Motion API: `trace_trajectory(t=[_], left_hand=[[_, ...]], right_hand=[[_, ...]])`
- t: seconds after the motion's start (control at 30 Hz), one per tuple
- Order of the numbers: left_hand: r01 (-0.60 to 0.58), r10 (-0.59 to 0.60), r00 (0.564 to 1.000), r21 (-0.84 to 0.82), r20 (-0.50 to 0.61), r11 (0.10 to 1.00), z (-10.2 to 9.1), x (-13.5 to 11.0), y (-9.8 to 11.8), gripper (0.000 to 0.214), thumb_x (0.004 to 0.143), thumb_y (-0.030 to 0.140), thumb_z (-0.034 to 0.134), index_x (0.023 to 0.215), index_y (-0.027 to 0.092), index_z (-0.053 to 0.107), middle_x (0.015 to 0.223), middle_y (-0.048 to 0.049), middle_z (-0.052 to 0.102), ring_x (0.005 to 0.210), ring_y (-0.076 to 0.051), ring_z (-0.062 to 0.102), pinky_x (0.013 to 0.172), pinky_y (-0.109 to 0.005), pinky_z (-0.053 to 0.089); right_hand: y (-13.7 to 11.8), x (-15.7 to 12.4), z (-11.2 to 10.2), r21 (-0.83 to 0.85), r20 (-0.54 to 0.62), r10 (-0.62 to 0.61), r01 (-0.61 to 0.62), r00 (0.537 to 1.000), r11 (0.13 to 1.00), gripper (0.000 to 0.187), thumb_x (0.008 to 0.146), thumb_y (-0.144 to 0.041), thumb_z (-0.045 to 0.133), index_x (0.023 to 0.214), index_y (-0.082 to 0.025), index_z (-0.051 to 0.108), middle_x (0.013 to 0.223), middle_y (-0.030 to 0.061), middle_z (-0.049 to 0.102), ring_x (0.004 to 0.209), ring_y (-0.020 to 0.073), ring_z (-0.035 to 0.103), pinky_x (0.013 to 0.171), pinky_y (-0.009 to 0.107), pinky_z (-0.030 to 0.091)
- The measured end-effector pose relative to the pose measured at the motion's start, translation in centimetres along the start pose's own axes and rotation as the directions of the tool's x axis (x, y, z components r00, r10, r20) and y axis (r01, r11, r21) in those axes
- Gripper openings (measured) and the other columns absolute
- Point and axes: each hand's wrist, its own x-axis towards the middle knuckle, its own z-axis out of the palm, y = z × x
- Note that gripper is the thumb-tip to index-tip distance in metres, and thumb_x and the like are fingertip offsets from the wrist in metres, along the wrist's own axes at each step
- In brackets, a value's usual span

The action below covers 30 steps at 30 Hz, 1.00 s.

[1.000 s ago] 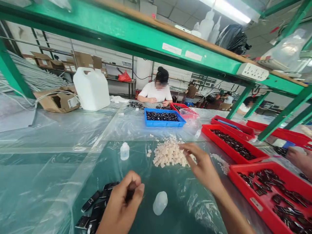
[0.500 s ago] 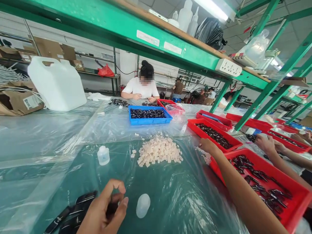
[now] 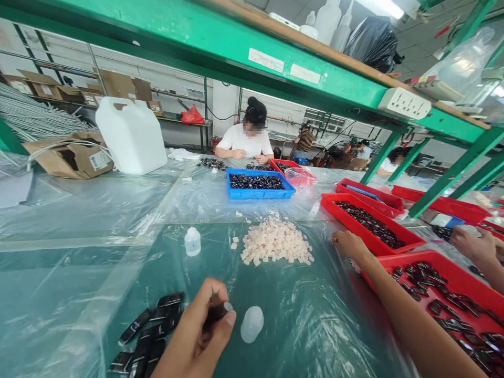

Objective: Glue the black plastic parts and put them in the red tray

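My left hand (image 3: pixel 200 331) is closed, thumb and forefinger pinching a small black piece (image 3: pixel 216 313) with a pale round tip; most of it is hidden by the fingers. Beside that hand lies a heap of glossy black pieces (image 3: pixel 147 336). Just right of the fingertips is a translucent white plastic cup or cap (image 3: pixel 252 324). My right hand (image 3: pixel 349 245) reaches forward with curled fingers beside the red trays, over a patch of tiny white bits (image 3: pixel 355 266); what the fingers hold, if anything, is hidden. Between the hands and farther back lies a pile of cream-coloured small blocks (image 3: pixel 277 242).
A small white bottle (image 3: pixel 192 242) stands left of the pile. Red trays (image 3: pixel 378 252) and a blue tray (image 3: pixel 262 193) hold black pieces. A white jug (image 3: pixel 132 136) stands back left. A green shelf beam (image 3: pixel 220 47) crosses overhead. A co-worker's hands (image 3: pixel 476 244) work at right.
The view has turned left, so everything sits farther right in the picture. The black piece in my left hand shows more clearly. My right hand stays by the red trays.
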Motion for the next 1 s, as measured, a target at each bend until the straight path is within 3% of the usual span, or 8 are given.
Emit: trace_trajectory(t=[0.13,0.37,0.43,0.5,0.6,0.7,0.83,1.0], left_hand=[[-0.035,0.036,0.997,-0.008,0.071,0.999,0.0,0.1,-0.2,0.029,0.104,0.056,0.042,0.091,0.030,0.043,0.076,0.0091,0.025,0.064,-0.017,0.020,0.059,-0.030,0.019],[-0.038,0.034,0.997,0.057,0.063,0.998,-0.3,0.3,-0.2,0.020,0.104,0.044,0.041,0.090,0.029,0.042,0.074,0.0091,0.031,0.062,-0.016,0.026,0.056,-0.029,0.022],[-0.036,0.032,0.998,0.068,0.061,0.997,-0.4,0.4,-0.3,0.018,0.104,0.042,0.042,0.091,0.029,0.043,0.073,0.0090,0.032,0.062,-0.016,0.027,0.056,-0.029,0.022],[-0.046,0.041,0.997,0.080,0.061,0.996,-0.5,0.5,-0.4,0.017,0.103,0.040,0.044,0.091,0.028,0.044,0.074,0.0082,0.035,0.063,-0.016,0.031,0.058,-0.029,0.025],[-0.071,0.065,0.996,0.102,0.066,0.992,-0.7,0.7,-0.6,0.019,0.104,0.038,0.045,0.088,0.027,0.045,0.081,0.0050,0.043,0.069,-0.017,0.038,0.064,-0.030,0.031],[-0.091,0.080,0.992,0.120,0.098,0.989,-0.9,0.8,-0.7,0.020,0.105,0.039,0.045,0.090,0.027,0.045,0.084,0.0034,0.046,0.070,-0.018,0.040,0.064,-0.030,0.032],[-0.134,0.108,0.975,0.123,0.196,0.983,-1.0,0.8,-0.8,0.024,0.105,0.042,0.047,0.087,0.027,0.047,0.074,0.0062,0.042,0.065,-0.017,0.036,0.061,-0.029,0.028],[-0.120,0.090,0.959,0.099,0.270,0.988,-0.7,0.7,-0.8,0.029,0.107,0.049,0.042,0.088,0.027,0.046,0.071,0.0075,0.032,0.063,-0.017,0.028,0.059,-0.030,0.022]], right_hand=[[-2.1,-2.0,-0.1,0.015,-0.076,0.016,-0.015,0.997,1.000,0.029,0.103,-0.037,0.066,0.124,-0.018,0.065,0.125,0.0086,0.067,0.107,0.0237,0.068,0.092,0.045,0.059],[-3.5,-3.0,0.0,0.194,-0.095,0.146,-0.125,0.985,0.973,0.026,0.103,-0.036,0.066,0.120,-0.016,0.066,0.119,0.0078,0.069,0.102,0.0224,0.069,0.089,0.043,0.060],[-4.0,-3.6,-0.7,0.304,-0.130,0.130,-0.085,0.983,0.949,0.023,0.102,-0.034,0.067,0.116,-0.016,0.067,0.115,0.0067,0.069,0.100,0.0216,0.069,0.088,0.042,0.060],[-5.3,-5.1,-1.9,0.442,-0.181,0.022,0.062,0.983,0.895,0.017,0.102,-0.031,0.066,0.110,-0.016,0.067,0.109,0.0051,0.069,0.095,0.0198,0.069,0.084,0.039,0.059],[-9.2,-9.4,-4.0,0.643,-0.268,-0.283,0.390,0.921,0.660,0.014,0.104,-0.031,0.058,0.102,-0.019,0.065,0.105,0.0045,0.067,0.087,0.0169,0.066,0.075,0.030,0.057],[-13.7,-14.2,-5.8,0.756,-0.338,-0.539,0.564,0.771,0.332,0.021,0.104,-0.041,0.058,0.096,-0.023,0.066,0.102,0.0024,0.067,0.089,0.0157,0.064,0.072,0.026,0.052],[-17.4,-17.6,-6.0,0.843,-0.365,-0.658,0.533,0.659,0.067,0.021,0.103,-0.040,0.063,0.092,-0.023,0.067,0.096,0.0008,0.066,0.085,0.0130,0.063,0.069,0.024,0.048],[-17.6,-17.7,-4.6,0.929,-0.317,-0.680,0.361,0.662,-0.082,0.014,0.101,-0.033,0.069,0.093,-0.021,0.068,0.095,0.0000,0.062,0.082,0.0104,0.058,0.067,0.022,0.044]])
